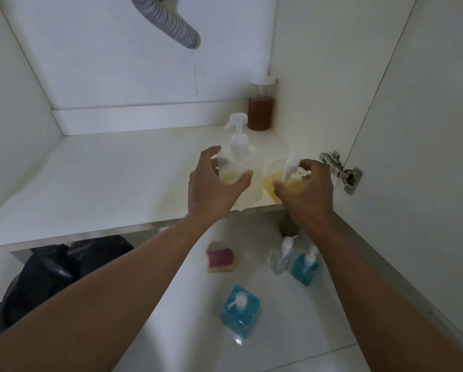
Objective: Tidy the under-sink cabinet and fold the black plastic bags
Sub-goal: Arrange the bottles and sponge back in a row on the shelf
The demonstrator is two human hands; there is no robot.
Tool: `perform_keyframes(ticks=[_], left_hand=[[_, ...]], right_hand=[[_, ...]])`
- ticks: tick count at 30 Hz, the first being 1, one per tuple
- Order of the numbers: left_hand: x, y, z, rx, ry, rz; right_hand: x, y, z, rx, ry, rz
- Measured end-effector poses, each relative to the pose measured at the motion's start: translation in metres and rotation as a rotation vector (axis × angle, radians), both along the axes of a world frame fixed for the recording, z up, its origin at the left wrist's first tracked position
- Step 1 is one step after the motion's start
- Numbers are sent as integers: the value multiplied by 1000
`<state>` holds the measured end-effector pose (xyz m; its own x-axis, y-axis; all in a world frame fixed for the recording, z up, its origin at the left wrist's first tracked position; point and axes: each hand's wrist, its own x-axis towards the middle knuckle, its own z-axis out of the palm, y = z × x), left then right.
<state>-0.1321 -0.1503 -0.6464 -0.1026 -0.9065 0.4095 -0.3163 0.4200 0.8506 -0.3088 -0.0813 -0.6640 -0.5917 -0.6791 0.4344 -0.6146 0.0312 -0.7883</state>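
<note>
The person reaches with both bare arms into the under-sink cabinet point(117, 178), whose white floor sits a step above the tiled room floor point(251, 353). The left hand point(214, 183) curls round a tall clear pump bottle point(241, 162) holding a little pale liquid: the thumb lies across the bottle's front and the fingers are spread wide round its left side. The right hand point(309, 187) grips a shorter bottle of yellow liquid point(272, 181), thumb on the front and fingers bent over the top by its white pump. The two bottles stand upright just beside each other at the front right of the cabinet floor, the yellow one close to the right wall. Further back, in the right rear corner, a bottle of brown liquid point(261, 108) with a white cap stands on its own. A grey ribbed drain hose point(168, 22) hangs down from above, and a metal hinge point(340, 171) shows on the right where the open door point(426, 116) joins the cabinet. The black plastic bags point(50, 277) lie in a crumpled, unfolded heap on the room floor at the left, below the cabinet's front edge. Also on the tiles, between the arms, are a pink and yellow sponge point(221, 260), a small clear pump bottle point(281, 257) touching a blue pump bottle point(305, 267), and nearer the person a second blue bottle point(239, 310).
</note>
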Motion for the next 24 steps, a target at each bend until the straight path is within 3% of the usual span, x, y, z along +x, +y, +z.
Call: perform_keyframes(ticks=[12,18,24], left_hand=[[-76,-122,-12,113,10,22],[-120,-179,-17,88,5,-38],[-149,-215,-40,183,78,-11]], right_hand=[[-44,-83,-18,4,-7,13],[-61,-126,-23,25,149,3],[-76,-148,-31,25,365,-22]])
